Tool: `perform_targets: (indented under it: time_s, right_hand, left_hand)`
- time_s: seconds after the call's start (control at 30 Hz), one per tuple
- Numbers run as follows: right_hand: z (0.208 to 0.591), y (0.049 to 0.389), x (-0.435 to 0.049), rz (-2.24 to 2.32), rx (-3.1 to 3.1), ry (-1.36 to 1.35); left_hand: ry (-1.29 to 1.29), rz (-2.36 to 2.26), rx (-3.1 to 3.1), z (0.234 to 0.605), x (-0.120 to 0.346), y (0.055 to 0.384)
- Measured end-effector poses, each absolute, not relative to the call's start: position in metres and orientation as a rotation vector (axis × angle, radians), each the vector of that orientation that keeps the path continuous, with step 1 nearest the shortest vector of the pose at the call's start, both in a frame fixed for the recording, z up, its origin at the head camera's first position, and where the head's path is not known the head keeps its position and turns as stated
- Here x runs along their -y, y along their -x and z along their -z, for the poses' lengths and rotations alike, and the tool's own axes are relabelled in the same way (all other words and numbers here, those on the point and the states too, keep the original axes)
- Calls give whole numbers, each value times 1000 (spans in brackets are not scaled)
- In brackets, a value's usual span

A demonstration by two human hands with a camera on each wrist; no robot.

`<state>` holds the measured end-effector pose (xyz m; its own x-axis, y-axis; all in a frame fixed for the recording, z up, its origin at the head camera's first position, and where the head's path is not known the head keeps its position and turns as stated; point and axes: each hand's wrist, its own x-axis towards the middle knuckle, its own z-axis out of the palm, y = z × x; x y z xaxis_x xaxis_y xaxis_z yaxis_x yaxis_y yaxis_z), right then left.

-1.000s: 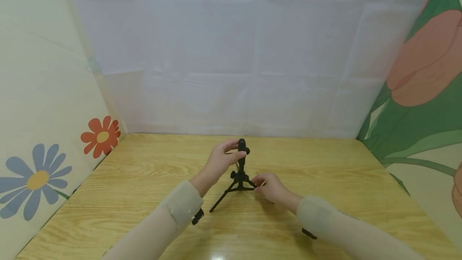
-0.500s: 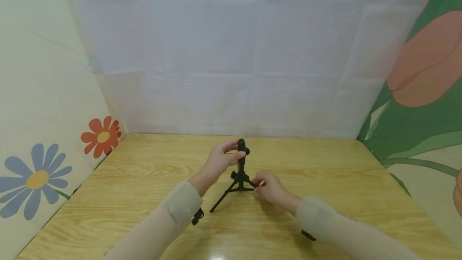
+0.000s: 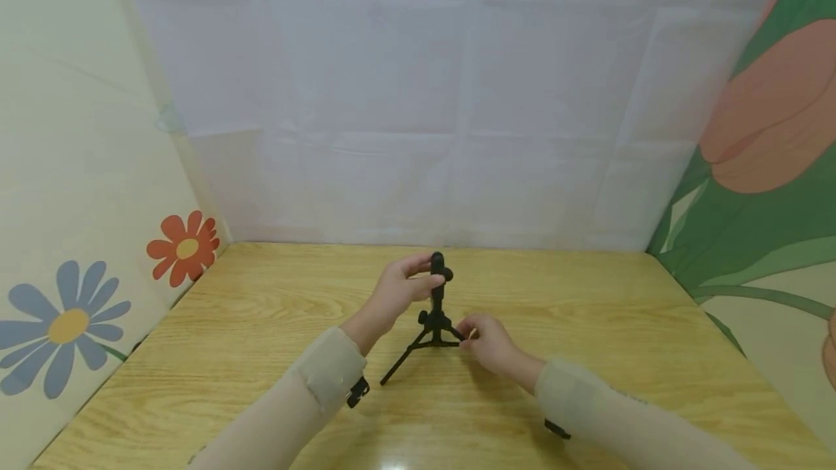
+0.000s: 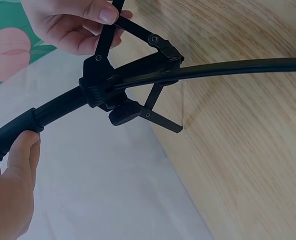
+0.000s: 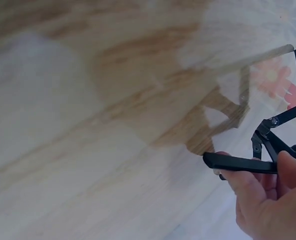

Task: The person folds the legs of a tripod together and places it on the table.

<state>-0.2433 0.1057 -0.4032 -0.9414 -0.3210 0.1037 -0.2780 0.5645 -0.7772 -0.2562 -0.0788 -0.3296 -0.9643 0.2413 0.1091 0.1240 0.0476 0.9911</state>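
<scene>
A small black tripod (image 3: 436, 319) stands upright at the middle of the table, its legs spread. My left hand (image 3: 393, 290) grips the upper part of its post, thumb on the near side and fingers behind. In the left wrist view the left hand (image 4: 13, 192) holds the post below a ribbed knob (image 4: 125, 113) and hinged leg braces. One leg is pinched by my right hand (image 3: 491, 345); in the right wrist view the right hand (image 5: 270, 200) has thumb and fingers on that leg (image 5: 240, 163). The fingertips behind the post are partly hidden.
The wood-grain table (image 3: 261, 310) extends around the tripod. A white sheet (image 3: 418, 93) hangs at the back edge. Flower-printed panels stand at the left (image 3: 65, 165) and right (image 3: 771, 238). Small black devices sit under both sleeve cuffs.
Hardly anything differs. Both hands keep their places on the tripod, and the tripod stays where it was; the slight shift in the view is the camera's.
</scene>
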Motion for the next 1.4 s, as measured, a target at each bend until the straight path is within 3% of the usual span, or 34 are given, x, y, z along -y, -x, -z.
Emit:
perform_targets:
  time_s: [0.47,0.77,1.4]
  right_hand:
    - [400,244,-107,1358,-2660,488]
    - [393,252,-122,1091,-2639,746]
    - [388,260,-128,932,-2508,847]
  left_hand:
    - [-391,-2058,-2220,330,79,260]
    - [-374,-2061,-2218,329,78,258]
    - [-401,-2077,-2226,331,80,259]
